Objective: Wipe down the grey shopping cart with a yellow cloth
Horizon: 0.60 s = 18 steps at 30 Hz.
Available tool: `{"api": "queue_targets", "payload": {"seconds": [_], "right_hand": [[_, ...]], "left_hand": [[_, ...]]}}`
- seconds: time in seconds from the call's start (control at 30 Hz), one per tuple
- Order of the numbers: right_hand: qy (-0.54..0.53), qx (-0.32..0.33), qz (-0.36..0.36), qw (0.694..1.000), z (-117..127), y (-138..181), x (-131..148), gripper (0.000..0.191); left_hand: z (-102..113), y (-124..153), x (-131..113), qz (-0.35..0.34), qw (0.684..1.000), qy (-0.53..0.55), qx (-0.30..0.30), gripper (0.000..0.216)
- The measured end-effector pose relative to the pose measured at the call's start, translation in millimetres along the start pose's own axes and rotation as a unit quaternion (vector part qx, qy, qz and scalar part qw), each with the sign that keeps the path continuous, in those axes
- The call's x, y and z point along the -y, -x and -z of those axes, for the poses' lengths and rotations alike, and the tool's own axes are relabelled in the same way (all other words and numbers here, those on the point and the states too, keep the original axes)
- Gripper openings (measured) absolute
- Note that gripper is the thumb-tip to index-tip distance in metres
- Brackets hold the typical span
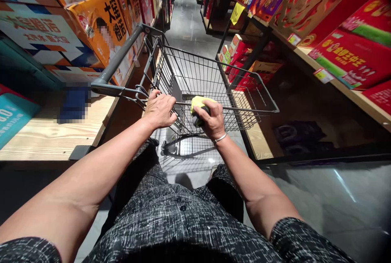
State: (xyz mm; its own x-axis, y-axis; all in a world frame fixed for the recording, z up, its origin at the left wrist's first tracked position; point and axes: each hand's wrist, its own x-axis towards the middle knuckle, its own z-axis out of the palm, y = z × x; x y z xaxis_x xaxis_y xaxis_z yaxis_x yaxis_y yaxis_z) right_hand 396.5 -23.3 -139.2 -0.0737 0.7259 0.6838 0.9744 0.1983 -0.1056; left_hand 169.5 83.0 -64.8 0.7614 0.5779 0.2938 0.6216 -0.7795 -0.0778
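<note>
A grey wire shopping cart (pixel 210 69) stands sideways in front of me, its handle towards the left. My left hand (pixel 160 110) grips the near rim of the cart close to the handle end, fingers curled over it. In my right hand (pixel 212 120) is a small yellow-and-black object (pixel 199 102), held above the near side of the basket. My fingers cover part of it, so its exact kind cannot be made out. A light bracelet (pixel 220 137) circles my right wrist. The cart's wire basket shows no goods inside.
Stacked orange cartons (pixel 97 31) and a wooden shelf (pixel 61 132) flank the left. On the right, a shelf holds red gift boxes (pixel 351 55), with more packages (pixel 241 57) below. A tiled aisle (pixel 186 18) runs ahead between the shelves.
</note>
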Motion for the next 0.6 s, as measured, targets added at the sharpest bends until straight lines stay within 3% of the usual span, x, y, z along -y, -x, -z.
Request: {"api": "queue_targets", "payload": {"seconds": [0.1,0.17,0.4,0.5,0.6], "right_hand": [[0.008,0.013,-0.024,1.000,11.1,-12.4,-6.2,0.040],[0.009,0.031,-0.052,0.998,18.4,-3.4,-25.7,0.040],[-0.020,-0.004,-0.248,0.969,84.7,60.8,-151.2,0.044],[-0.073,-0.063,-0.390,0.916,110.4,73.3,-188.4,0.043],[-0.241,-0.131,-0.484,0.831,124.0,72.0,-202.8,0.046]], "left_hand": [[2.4,6.7,-0.8,0.003,1.000,-0.002,-0.001,0.020],[4.9,11.5,-0.9,0.006,1.000,-0.002,-0.001,0.019],[12.3,24.6,3.5,0.012,1.000,0.008,0.004,0.026],[14.5,27.1,6.8,0.015,1.000,0.021,0.008,0.028],[16.8,29.1,10.6,0.018,1.000,0.020,0.016,0.027]]}}
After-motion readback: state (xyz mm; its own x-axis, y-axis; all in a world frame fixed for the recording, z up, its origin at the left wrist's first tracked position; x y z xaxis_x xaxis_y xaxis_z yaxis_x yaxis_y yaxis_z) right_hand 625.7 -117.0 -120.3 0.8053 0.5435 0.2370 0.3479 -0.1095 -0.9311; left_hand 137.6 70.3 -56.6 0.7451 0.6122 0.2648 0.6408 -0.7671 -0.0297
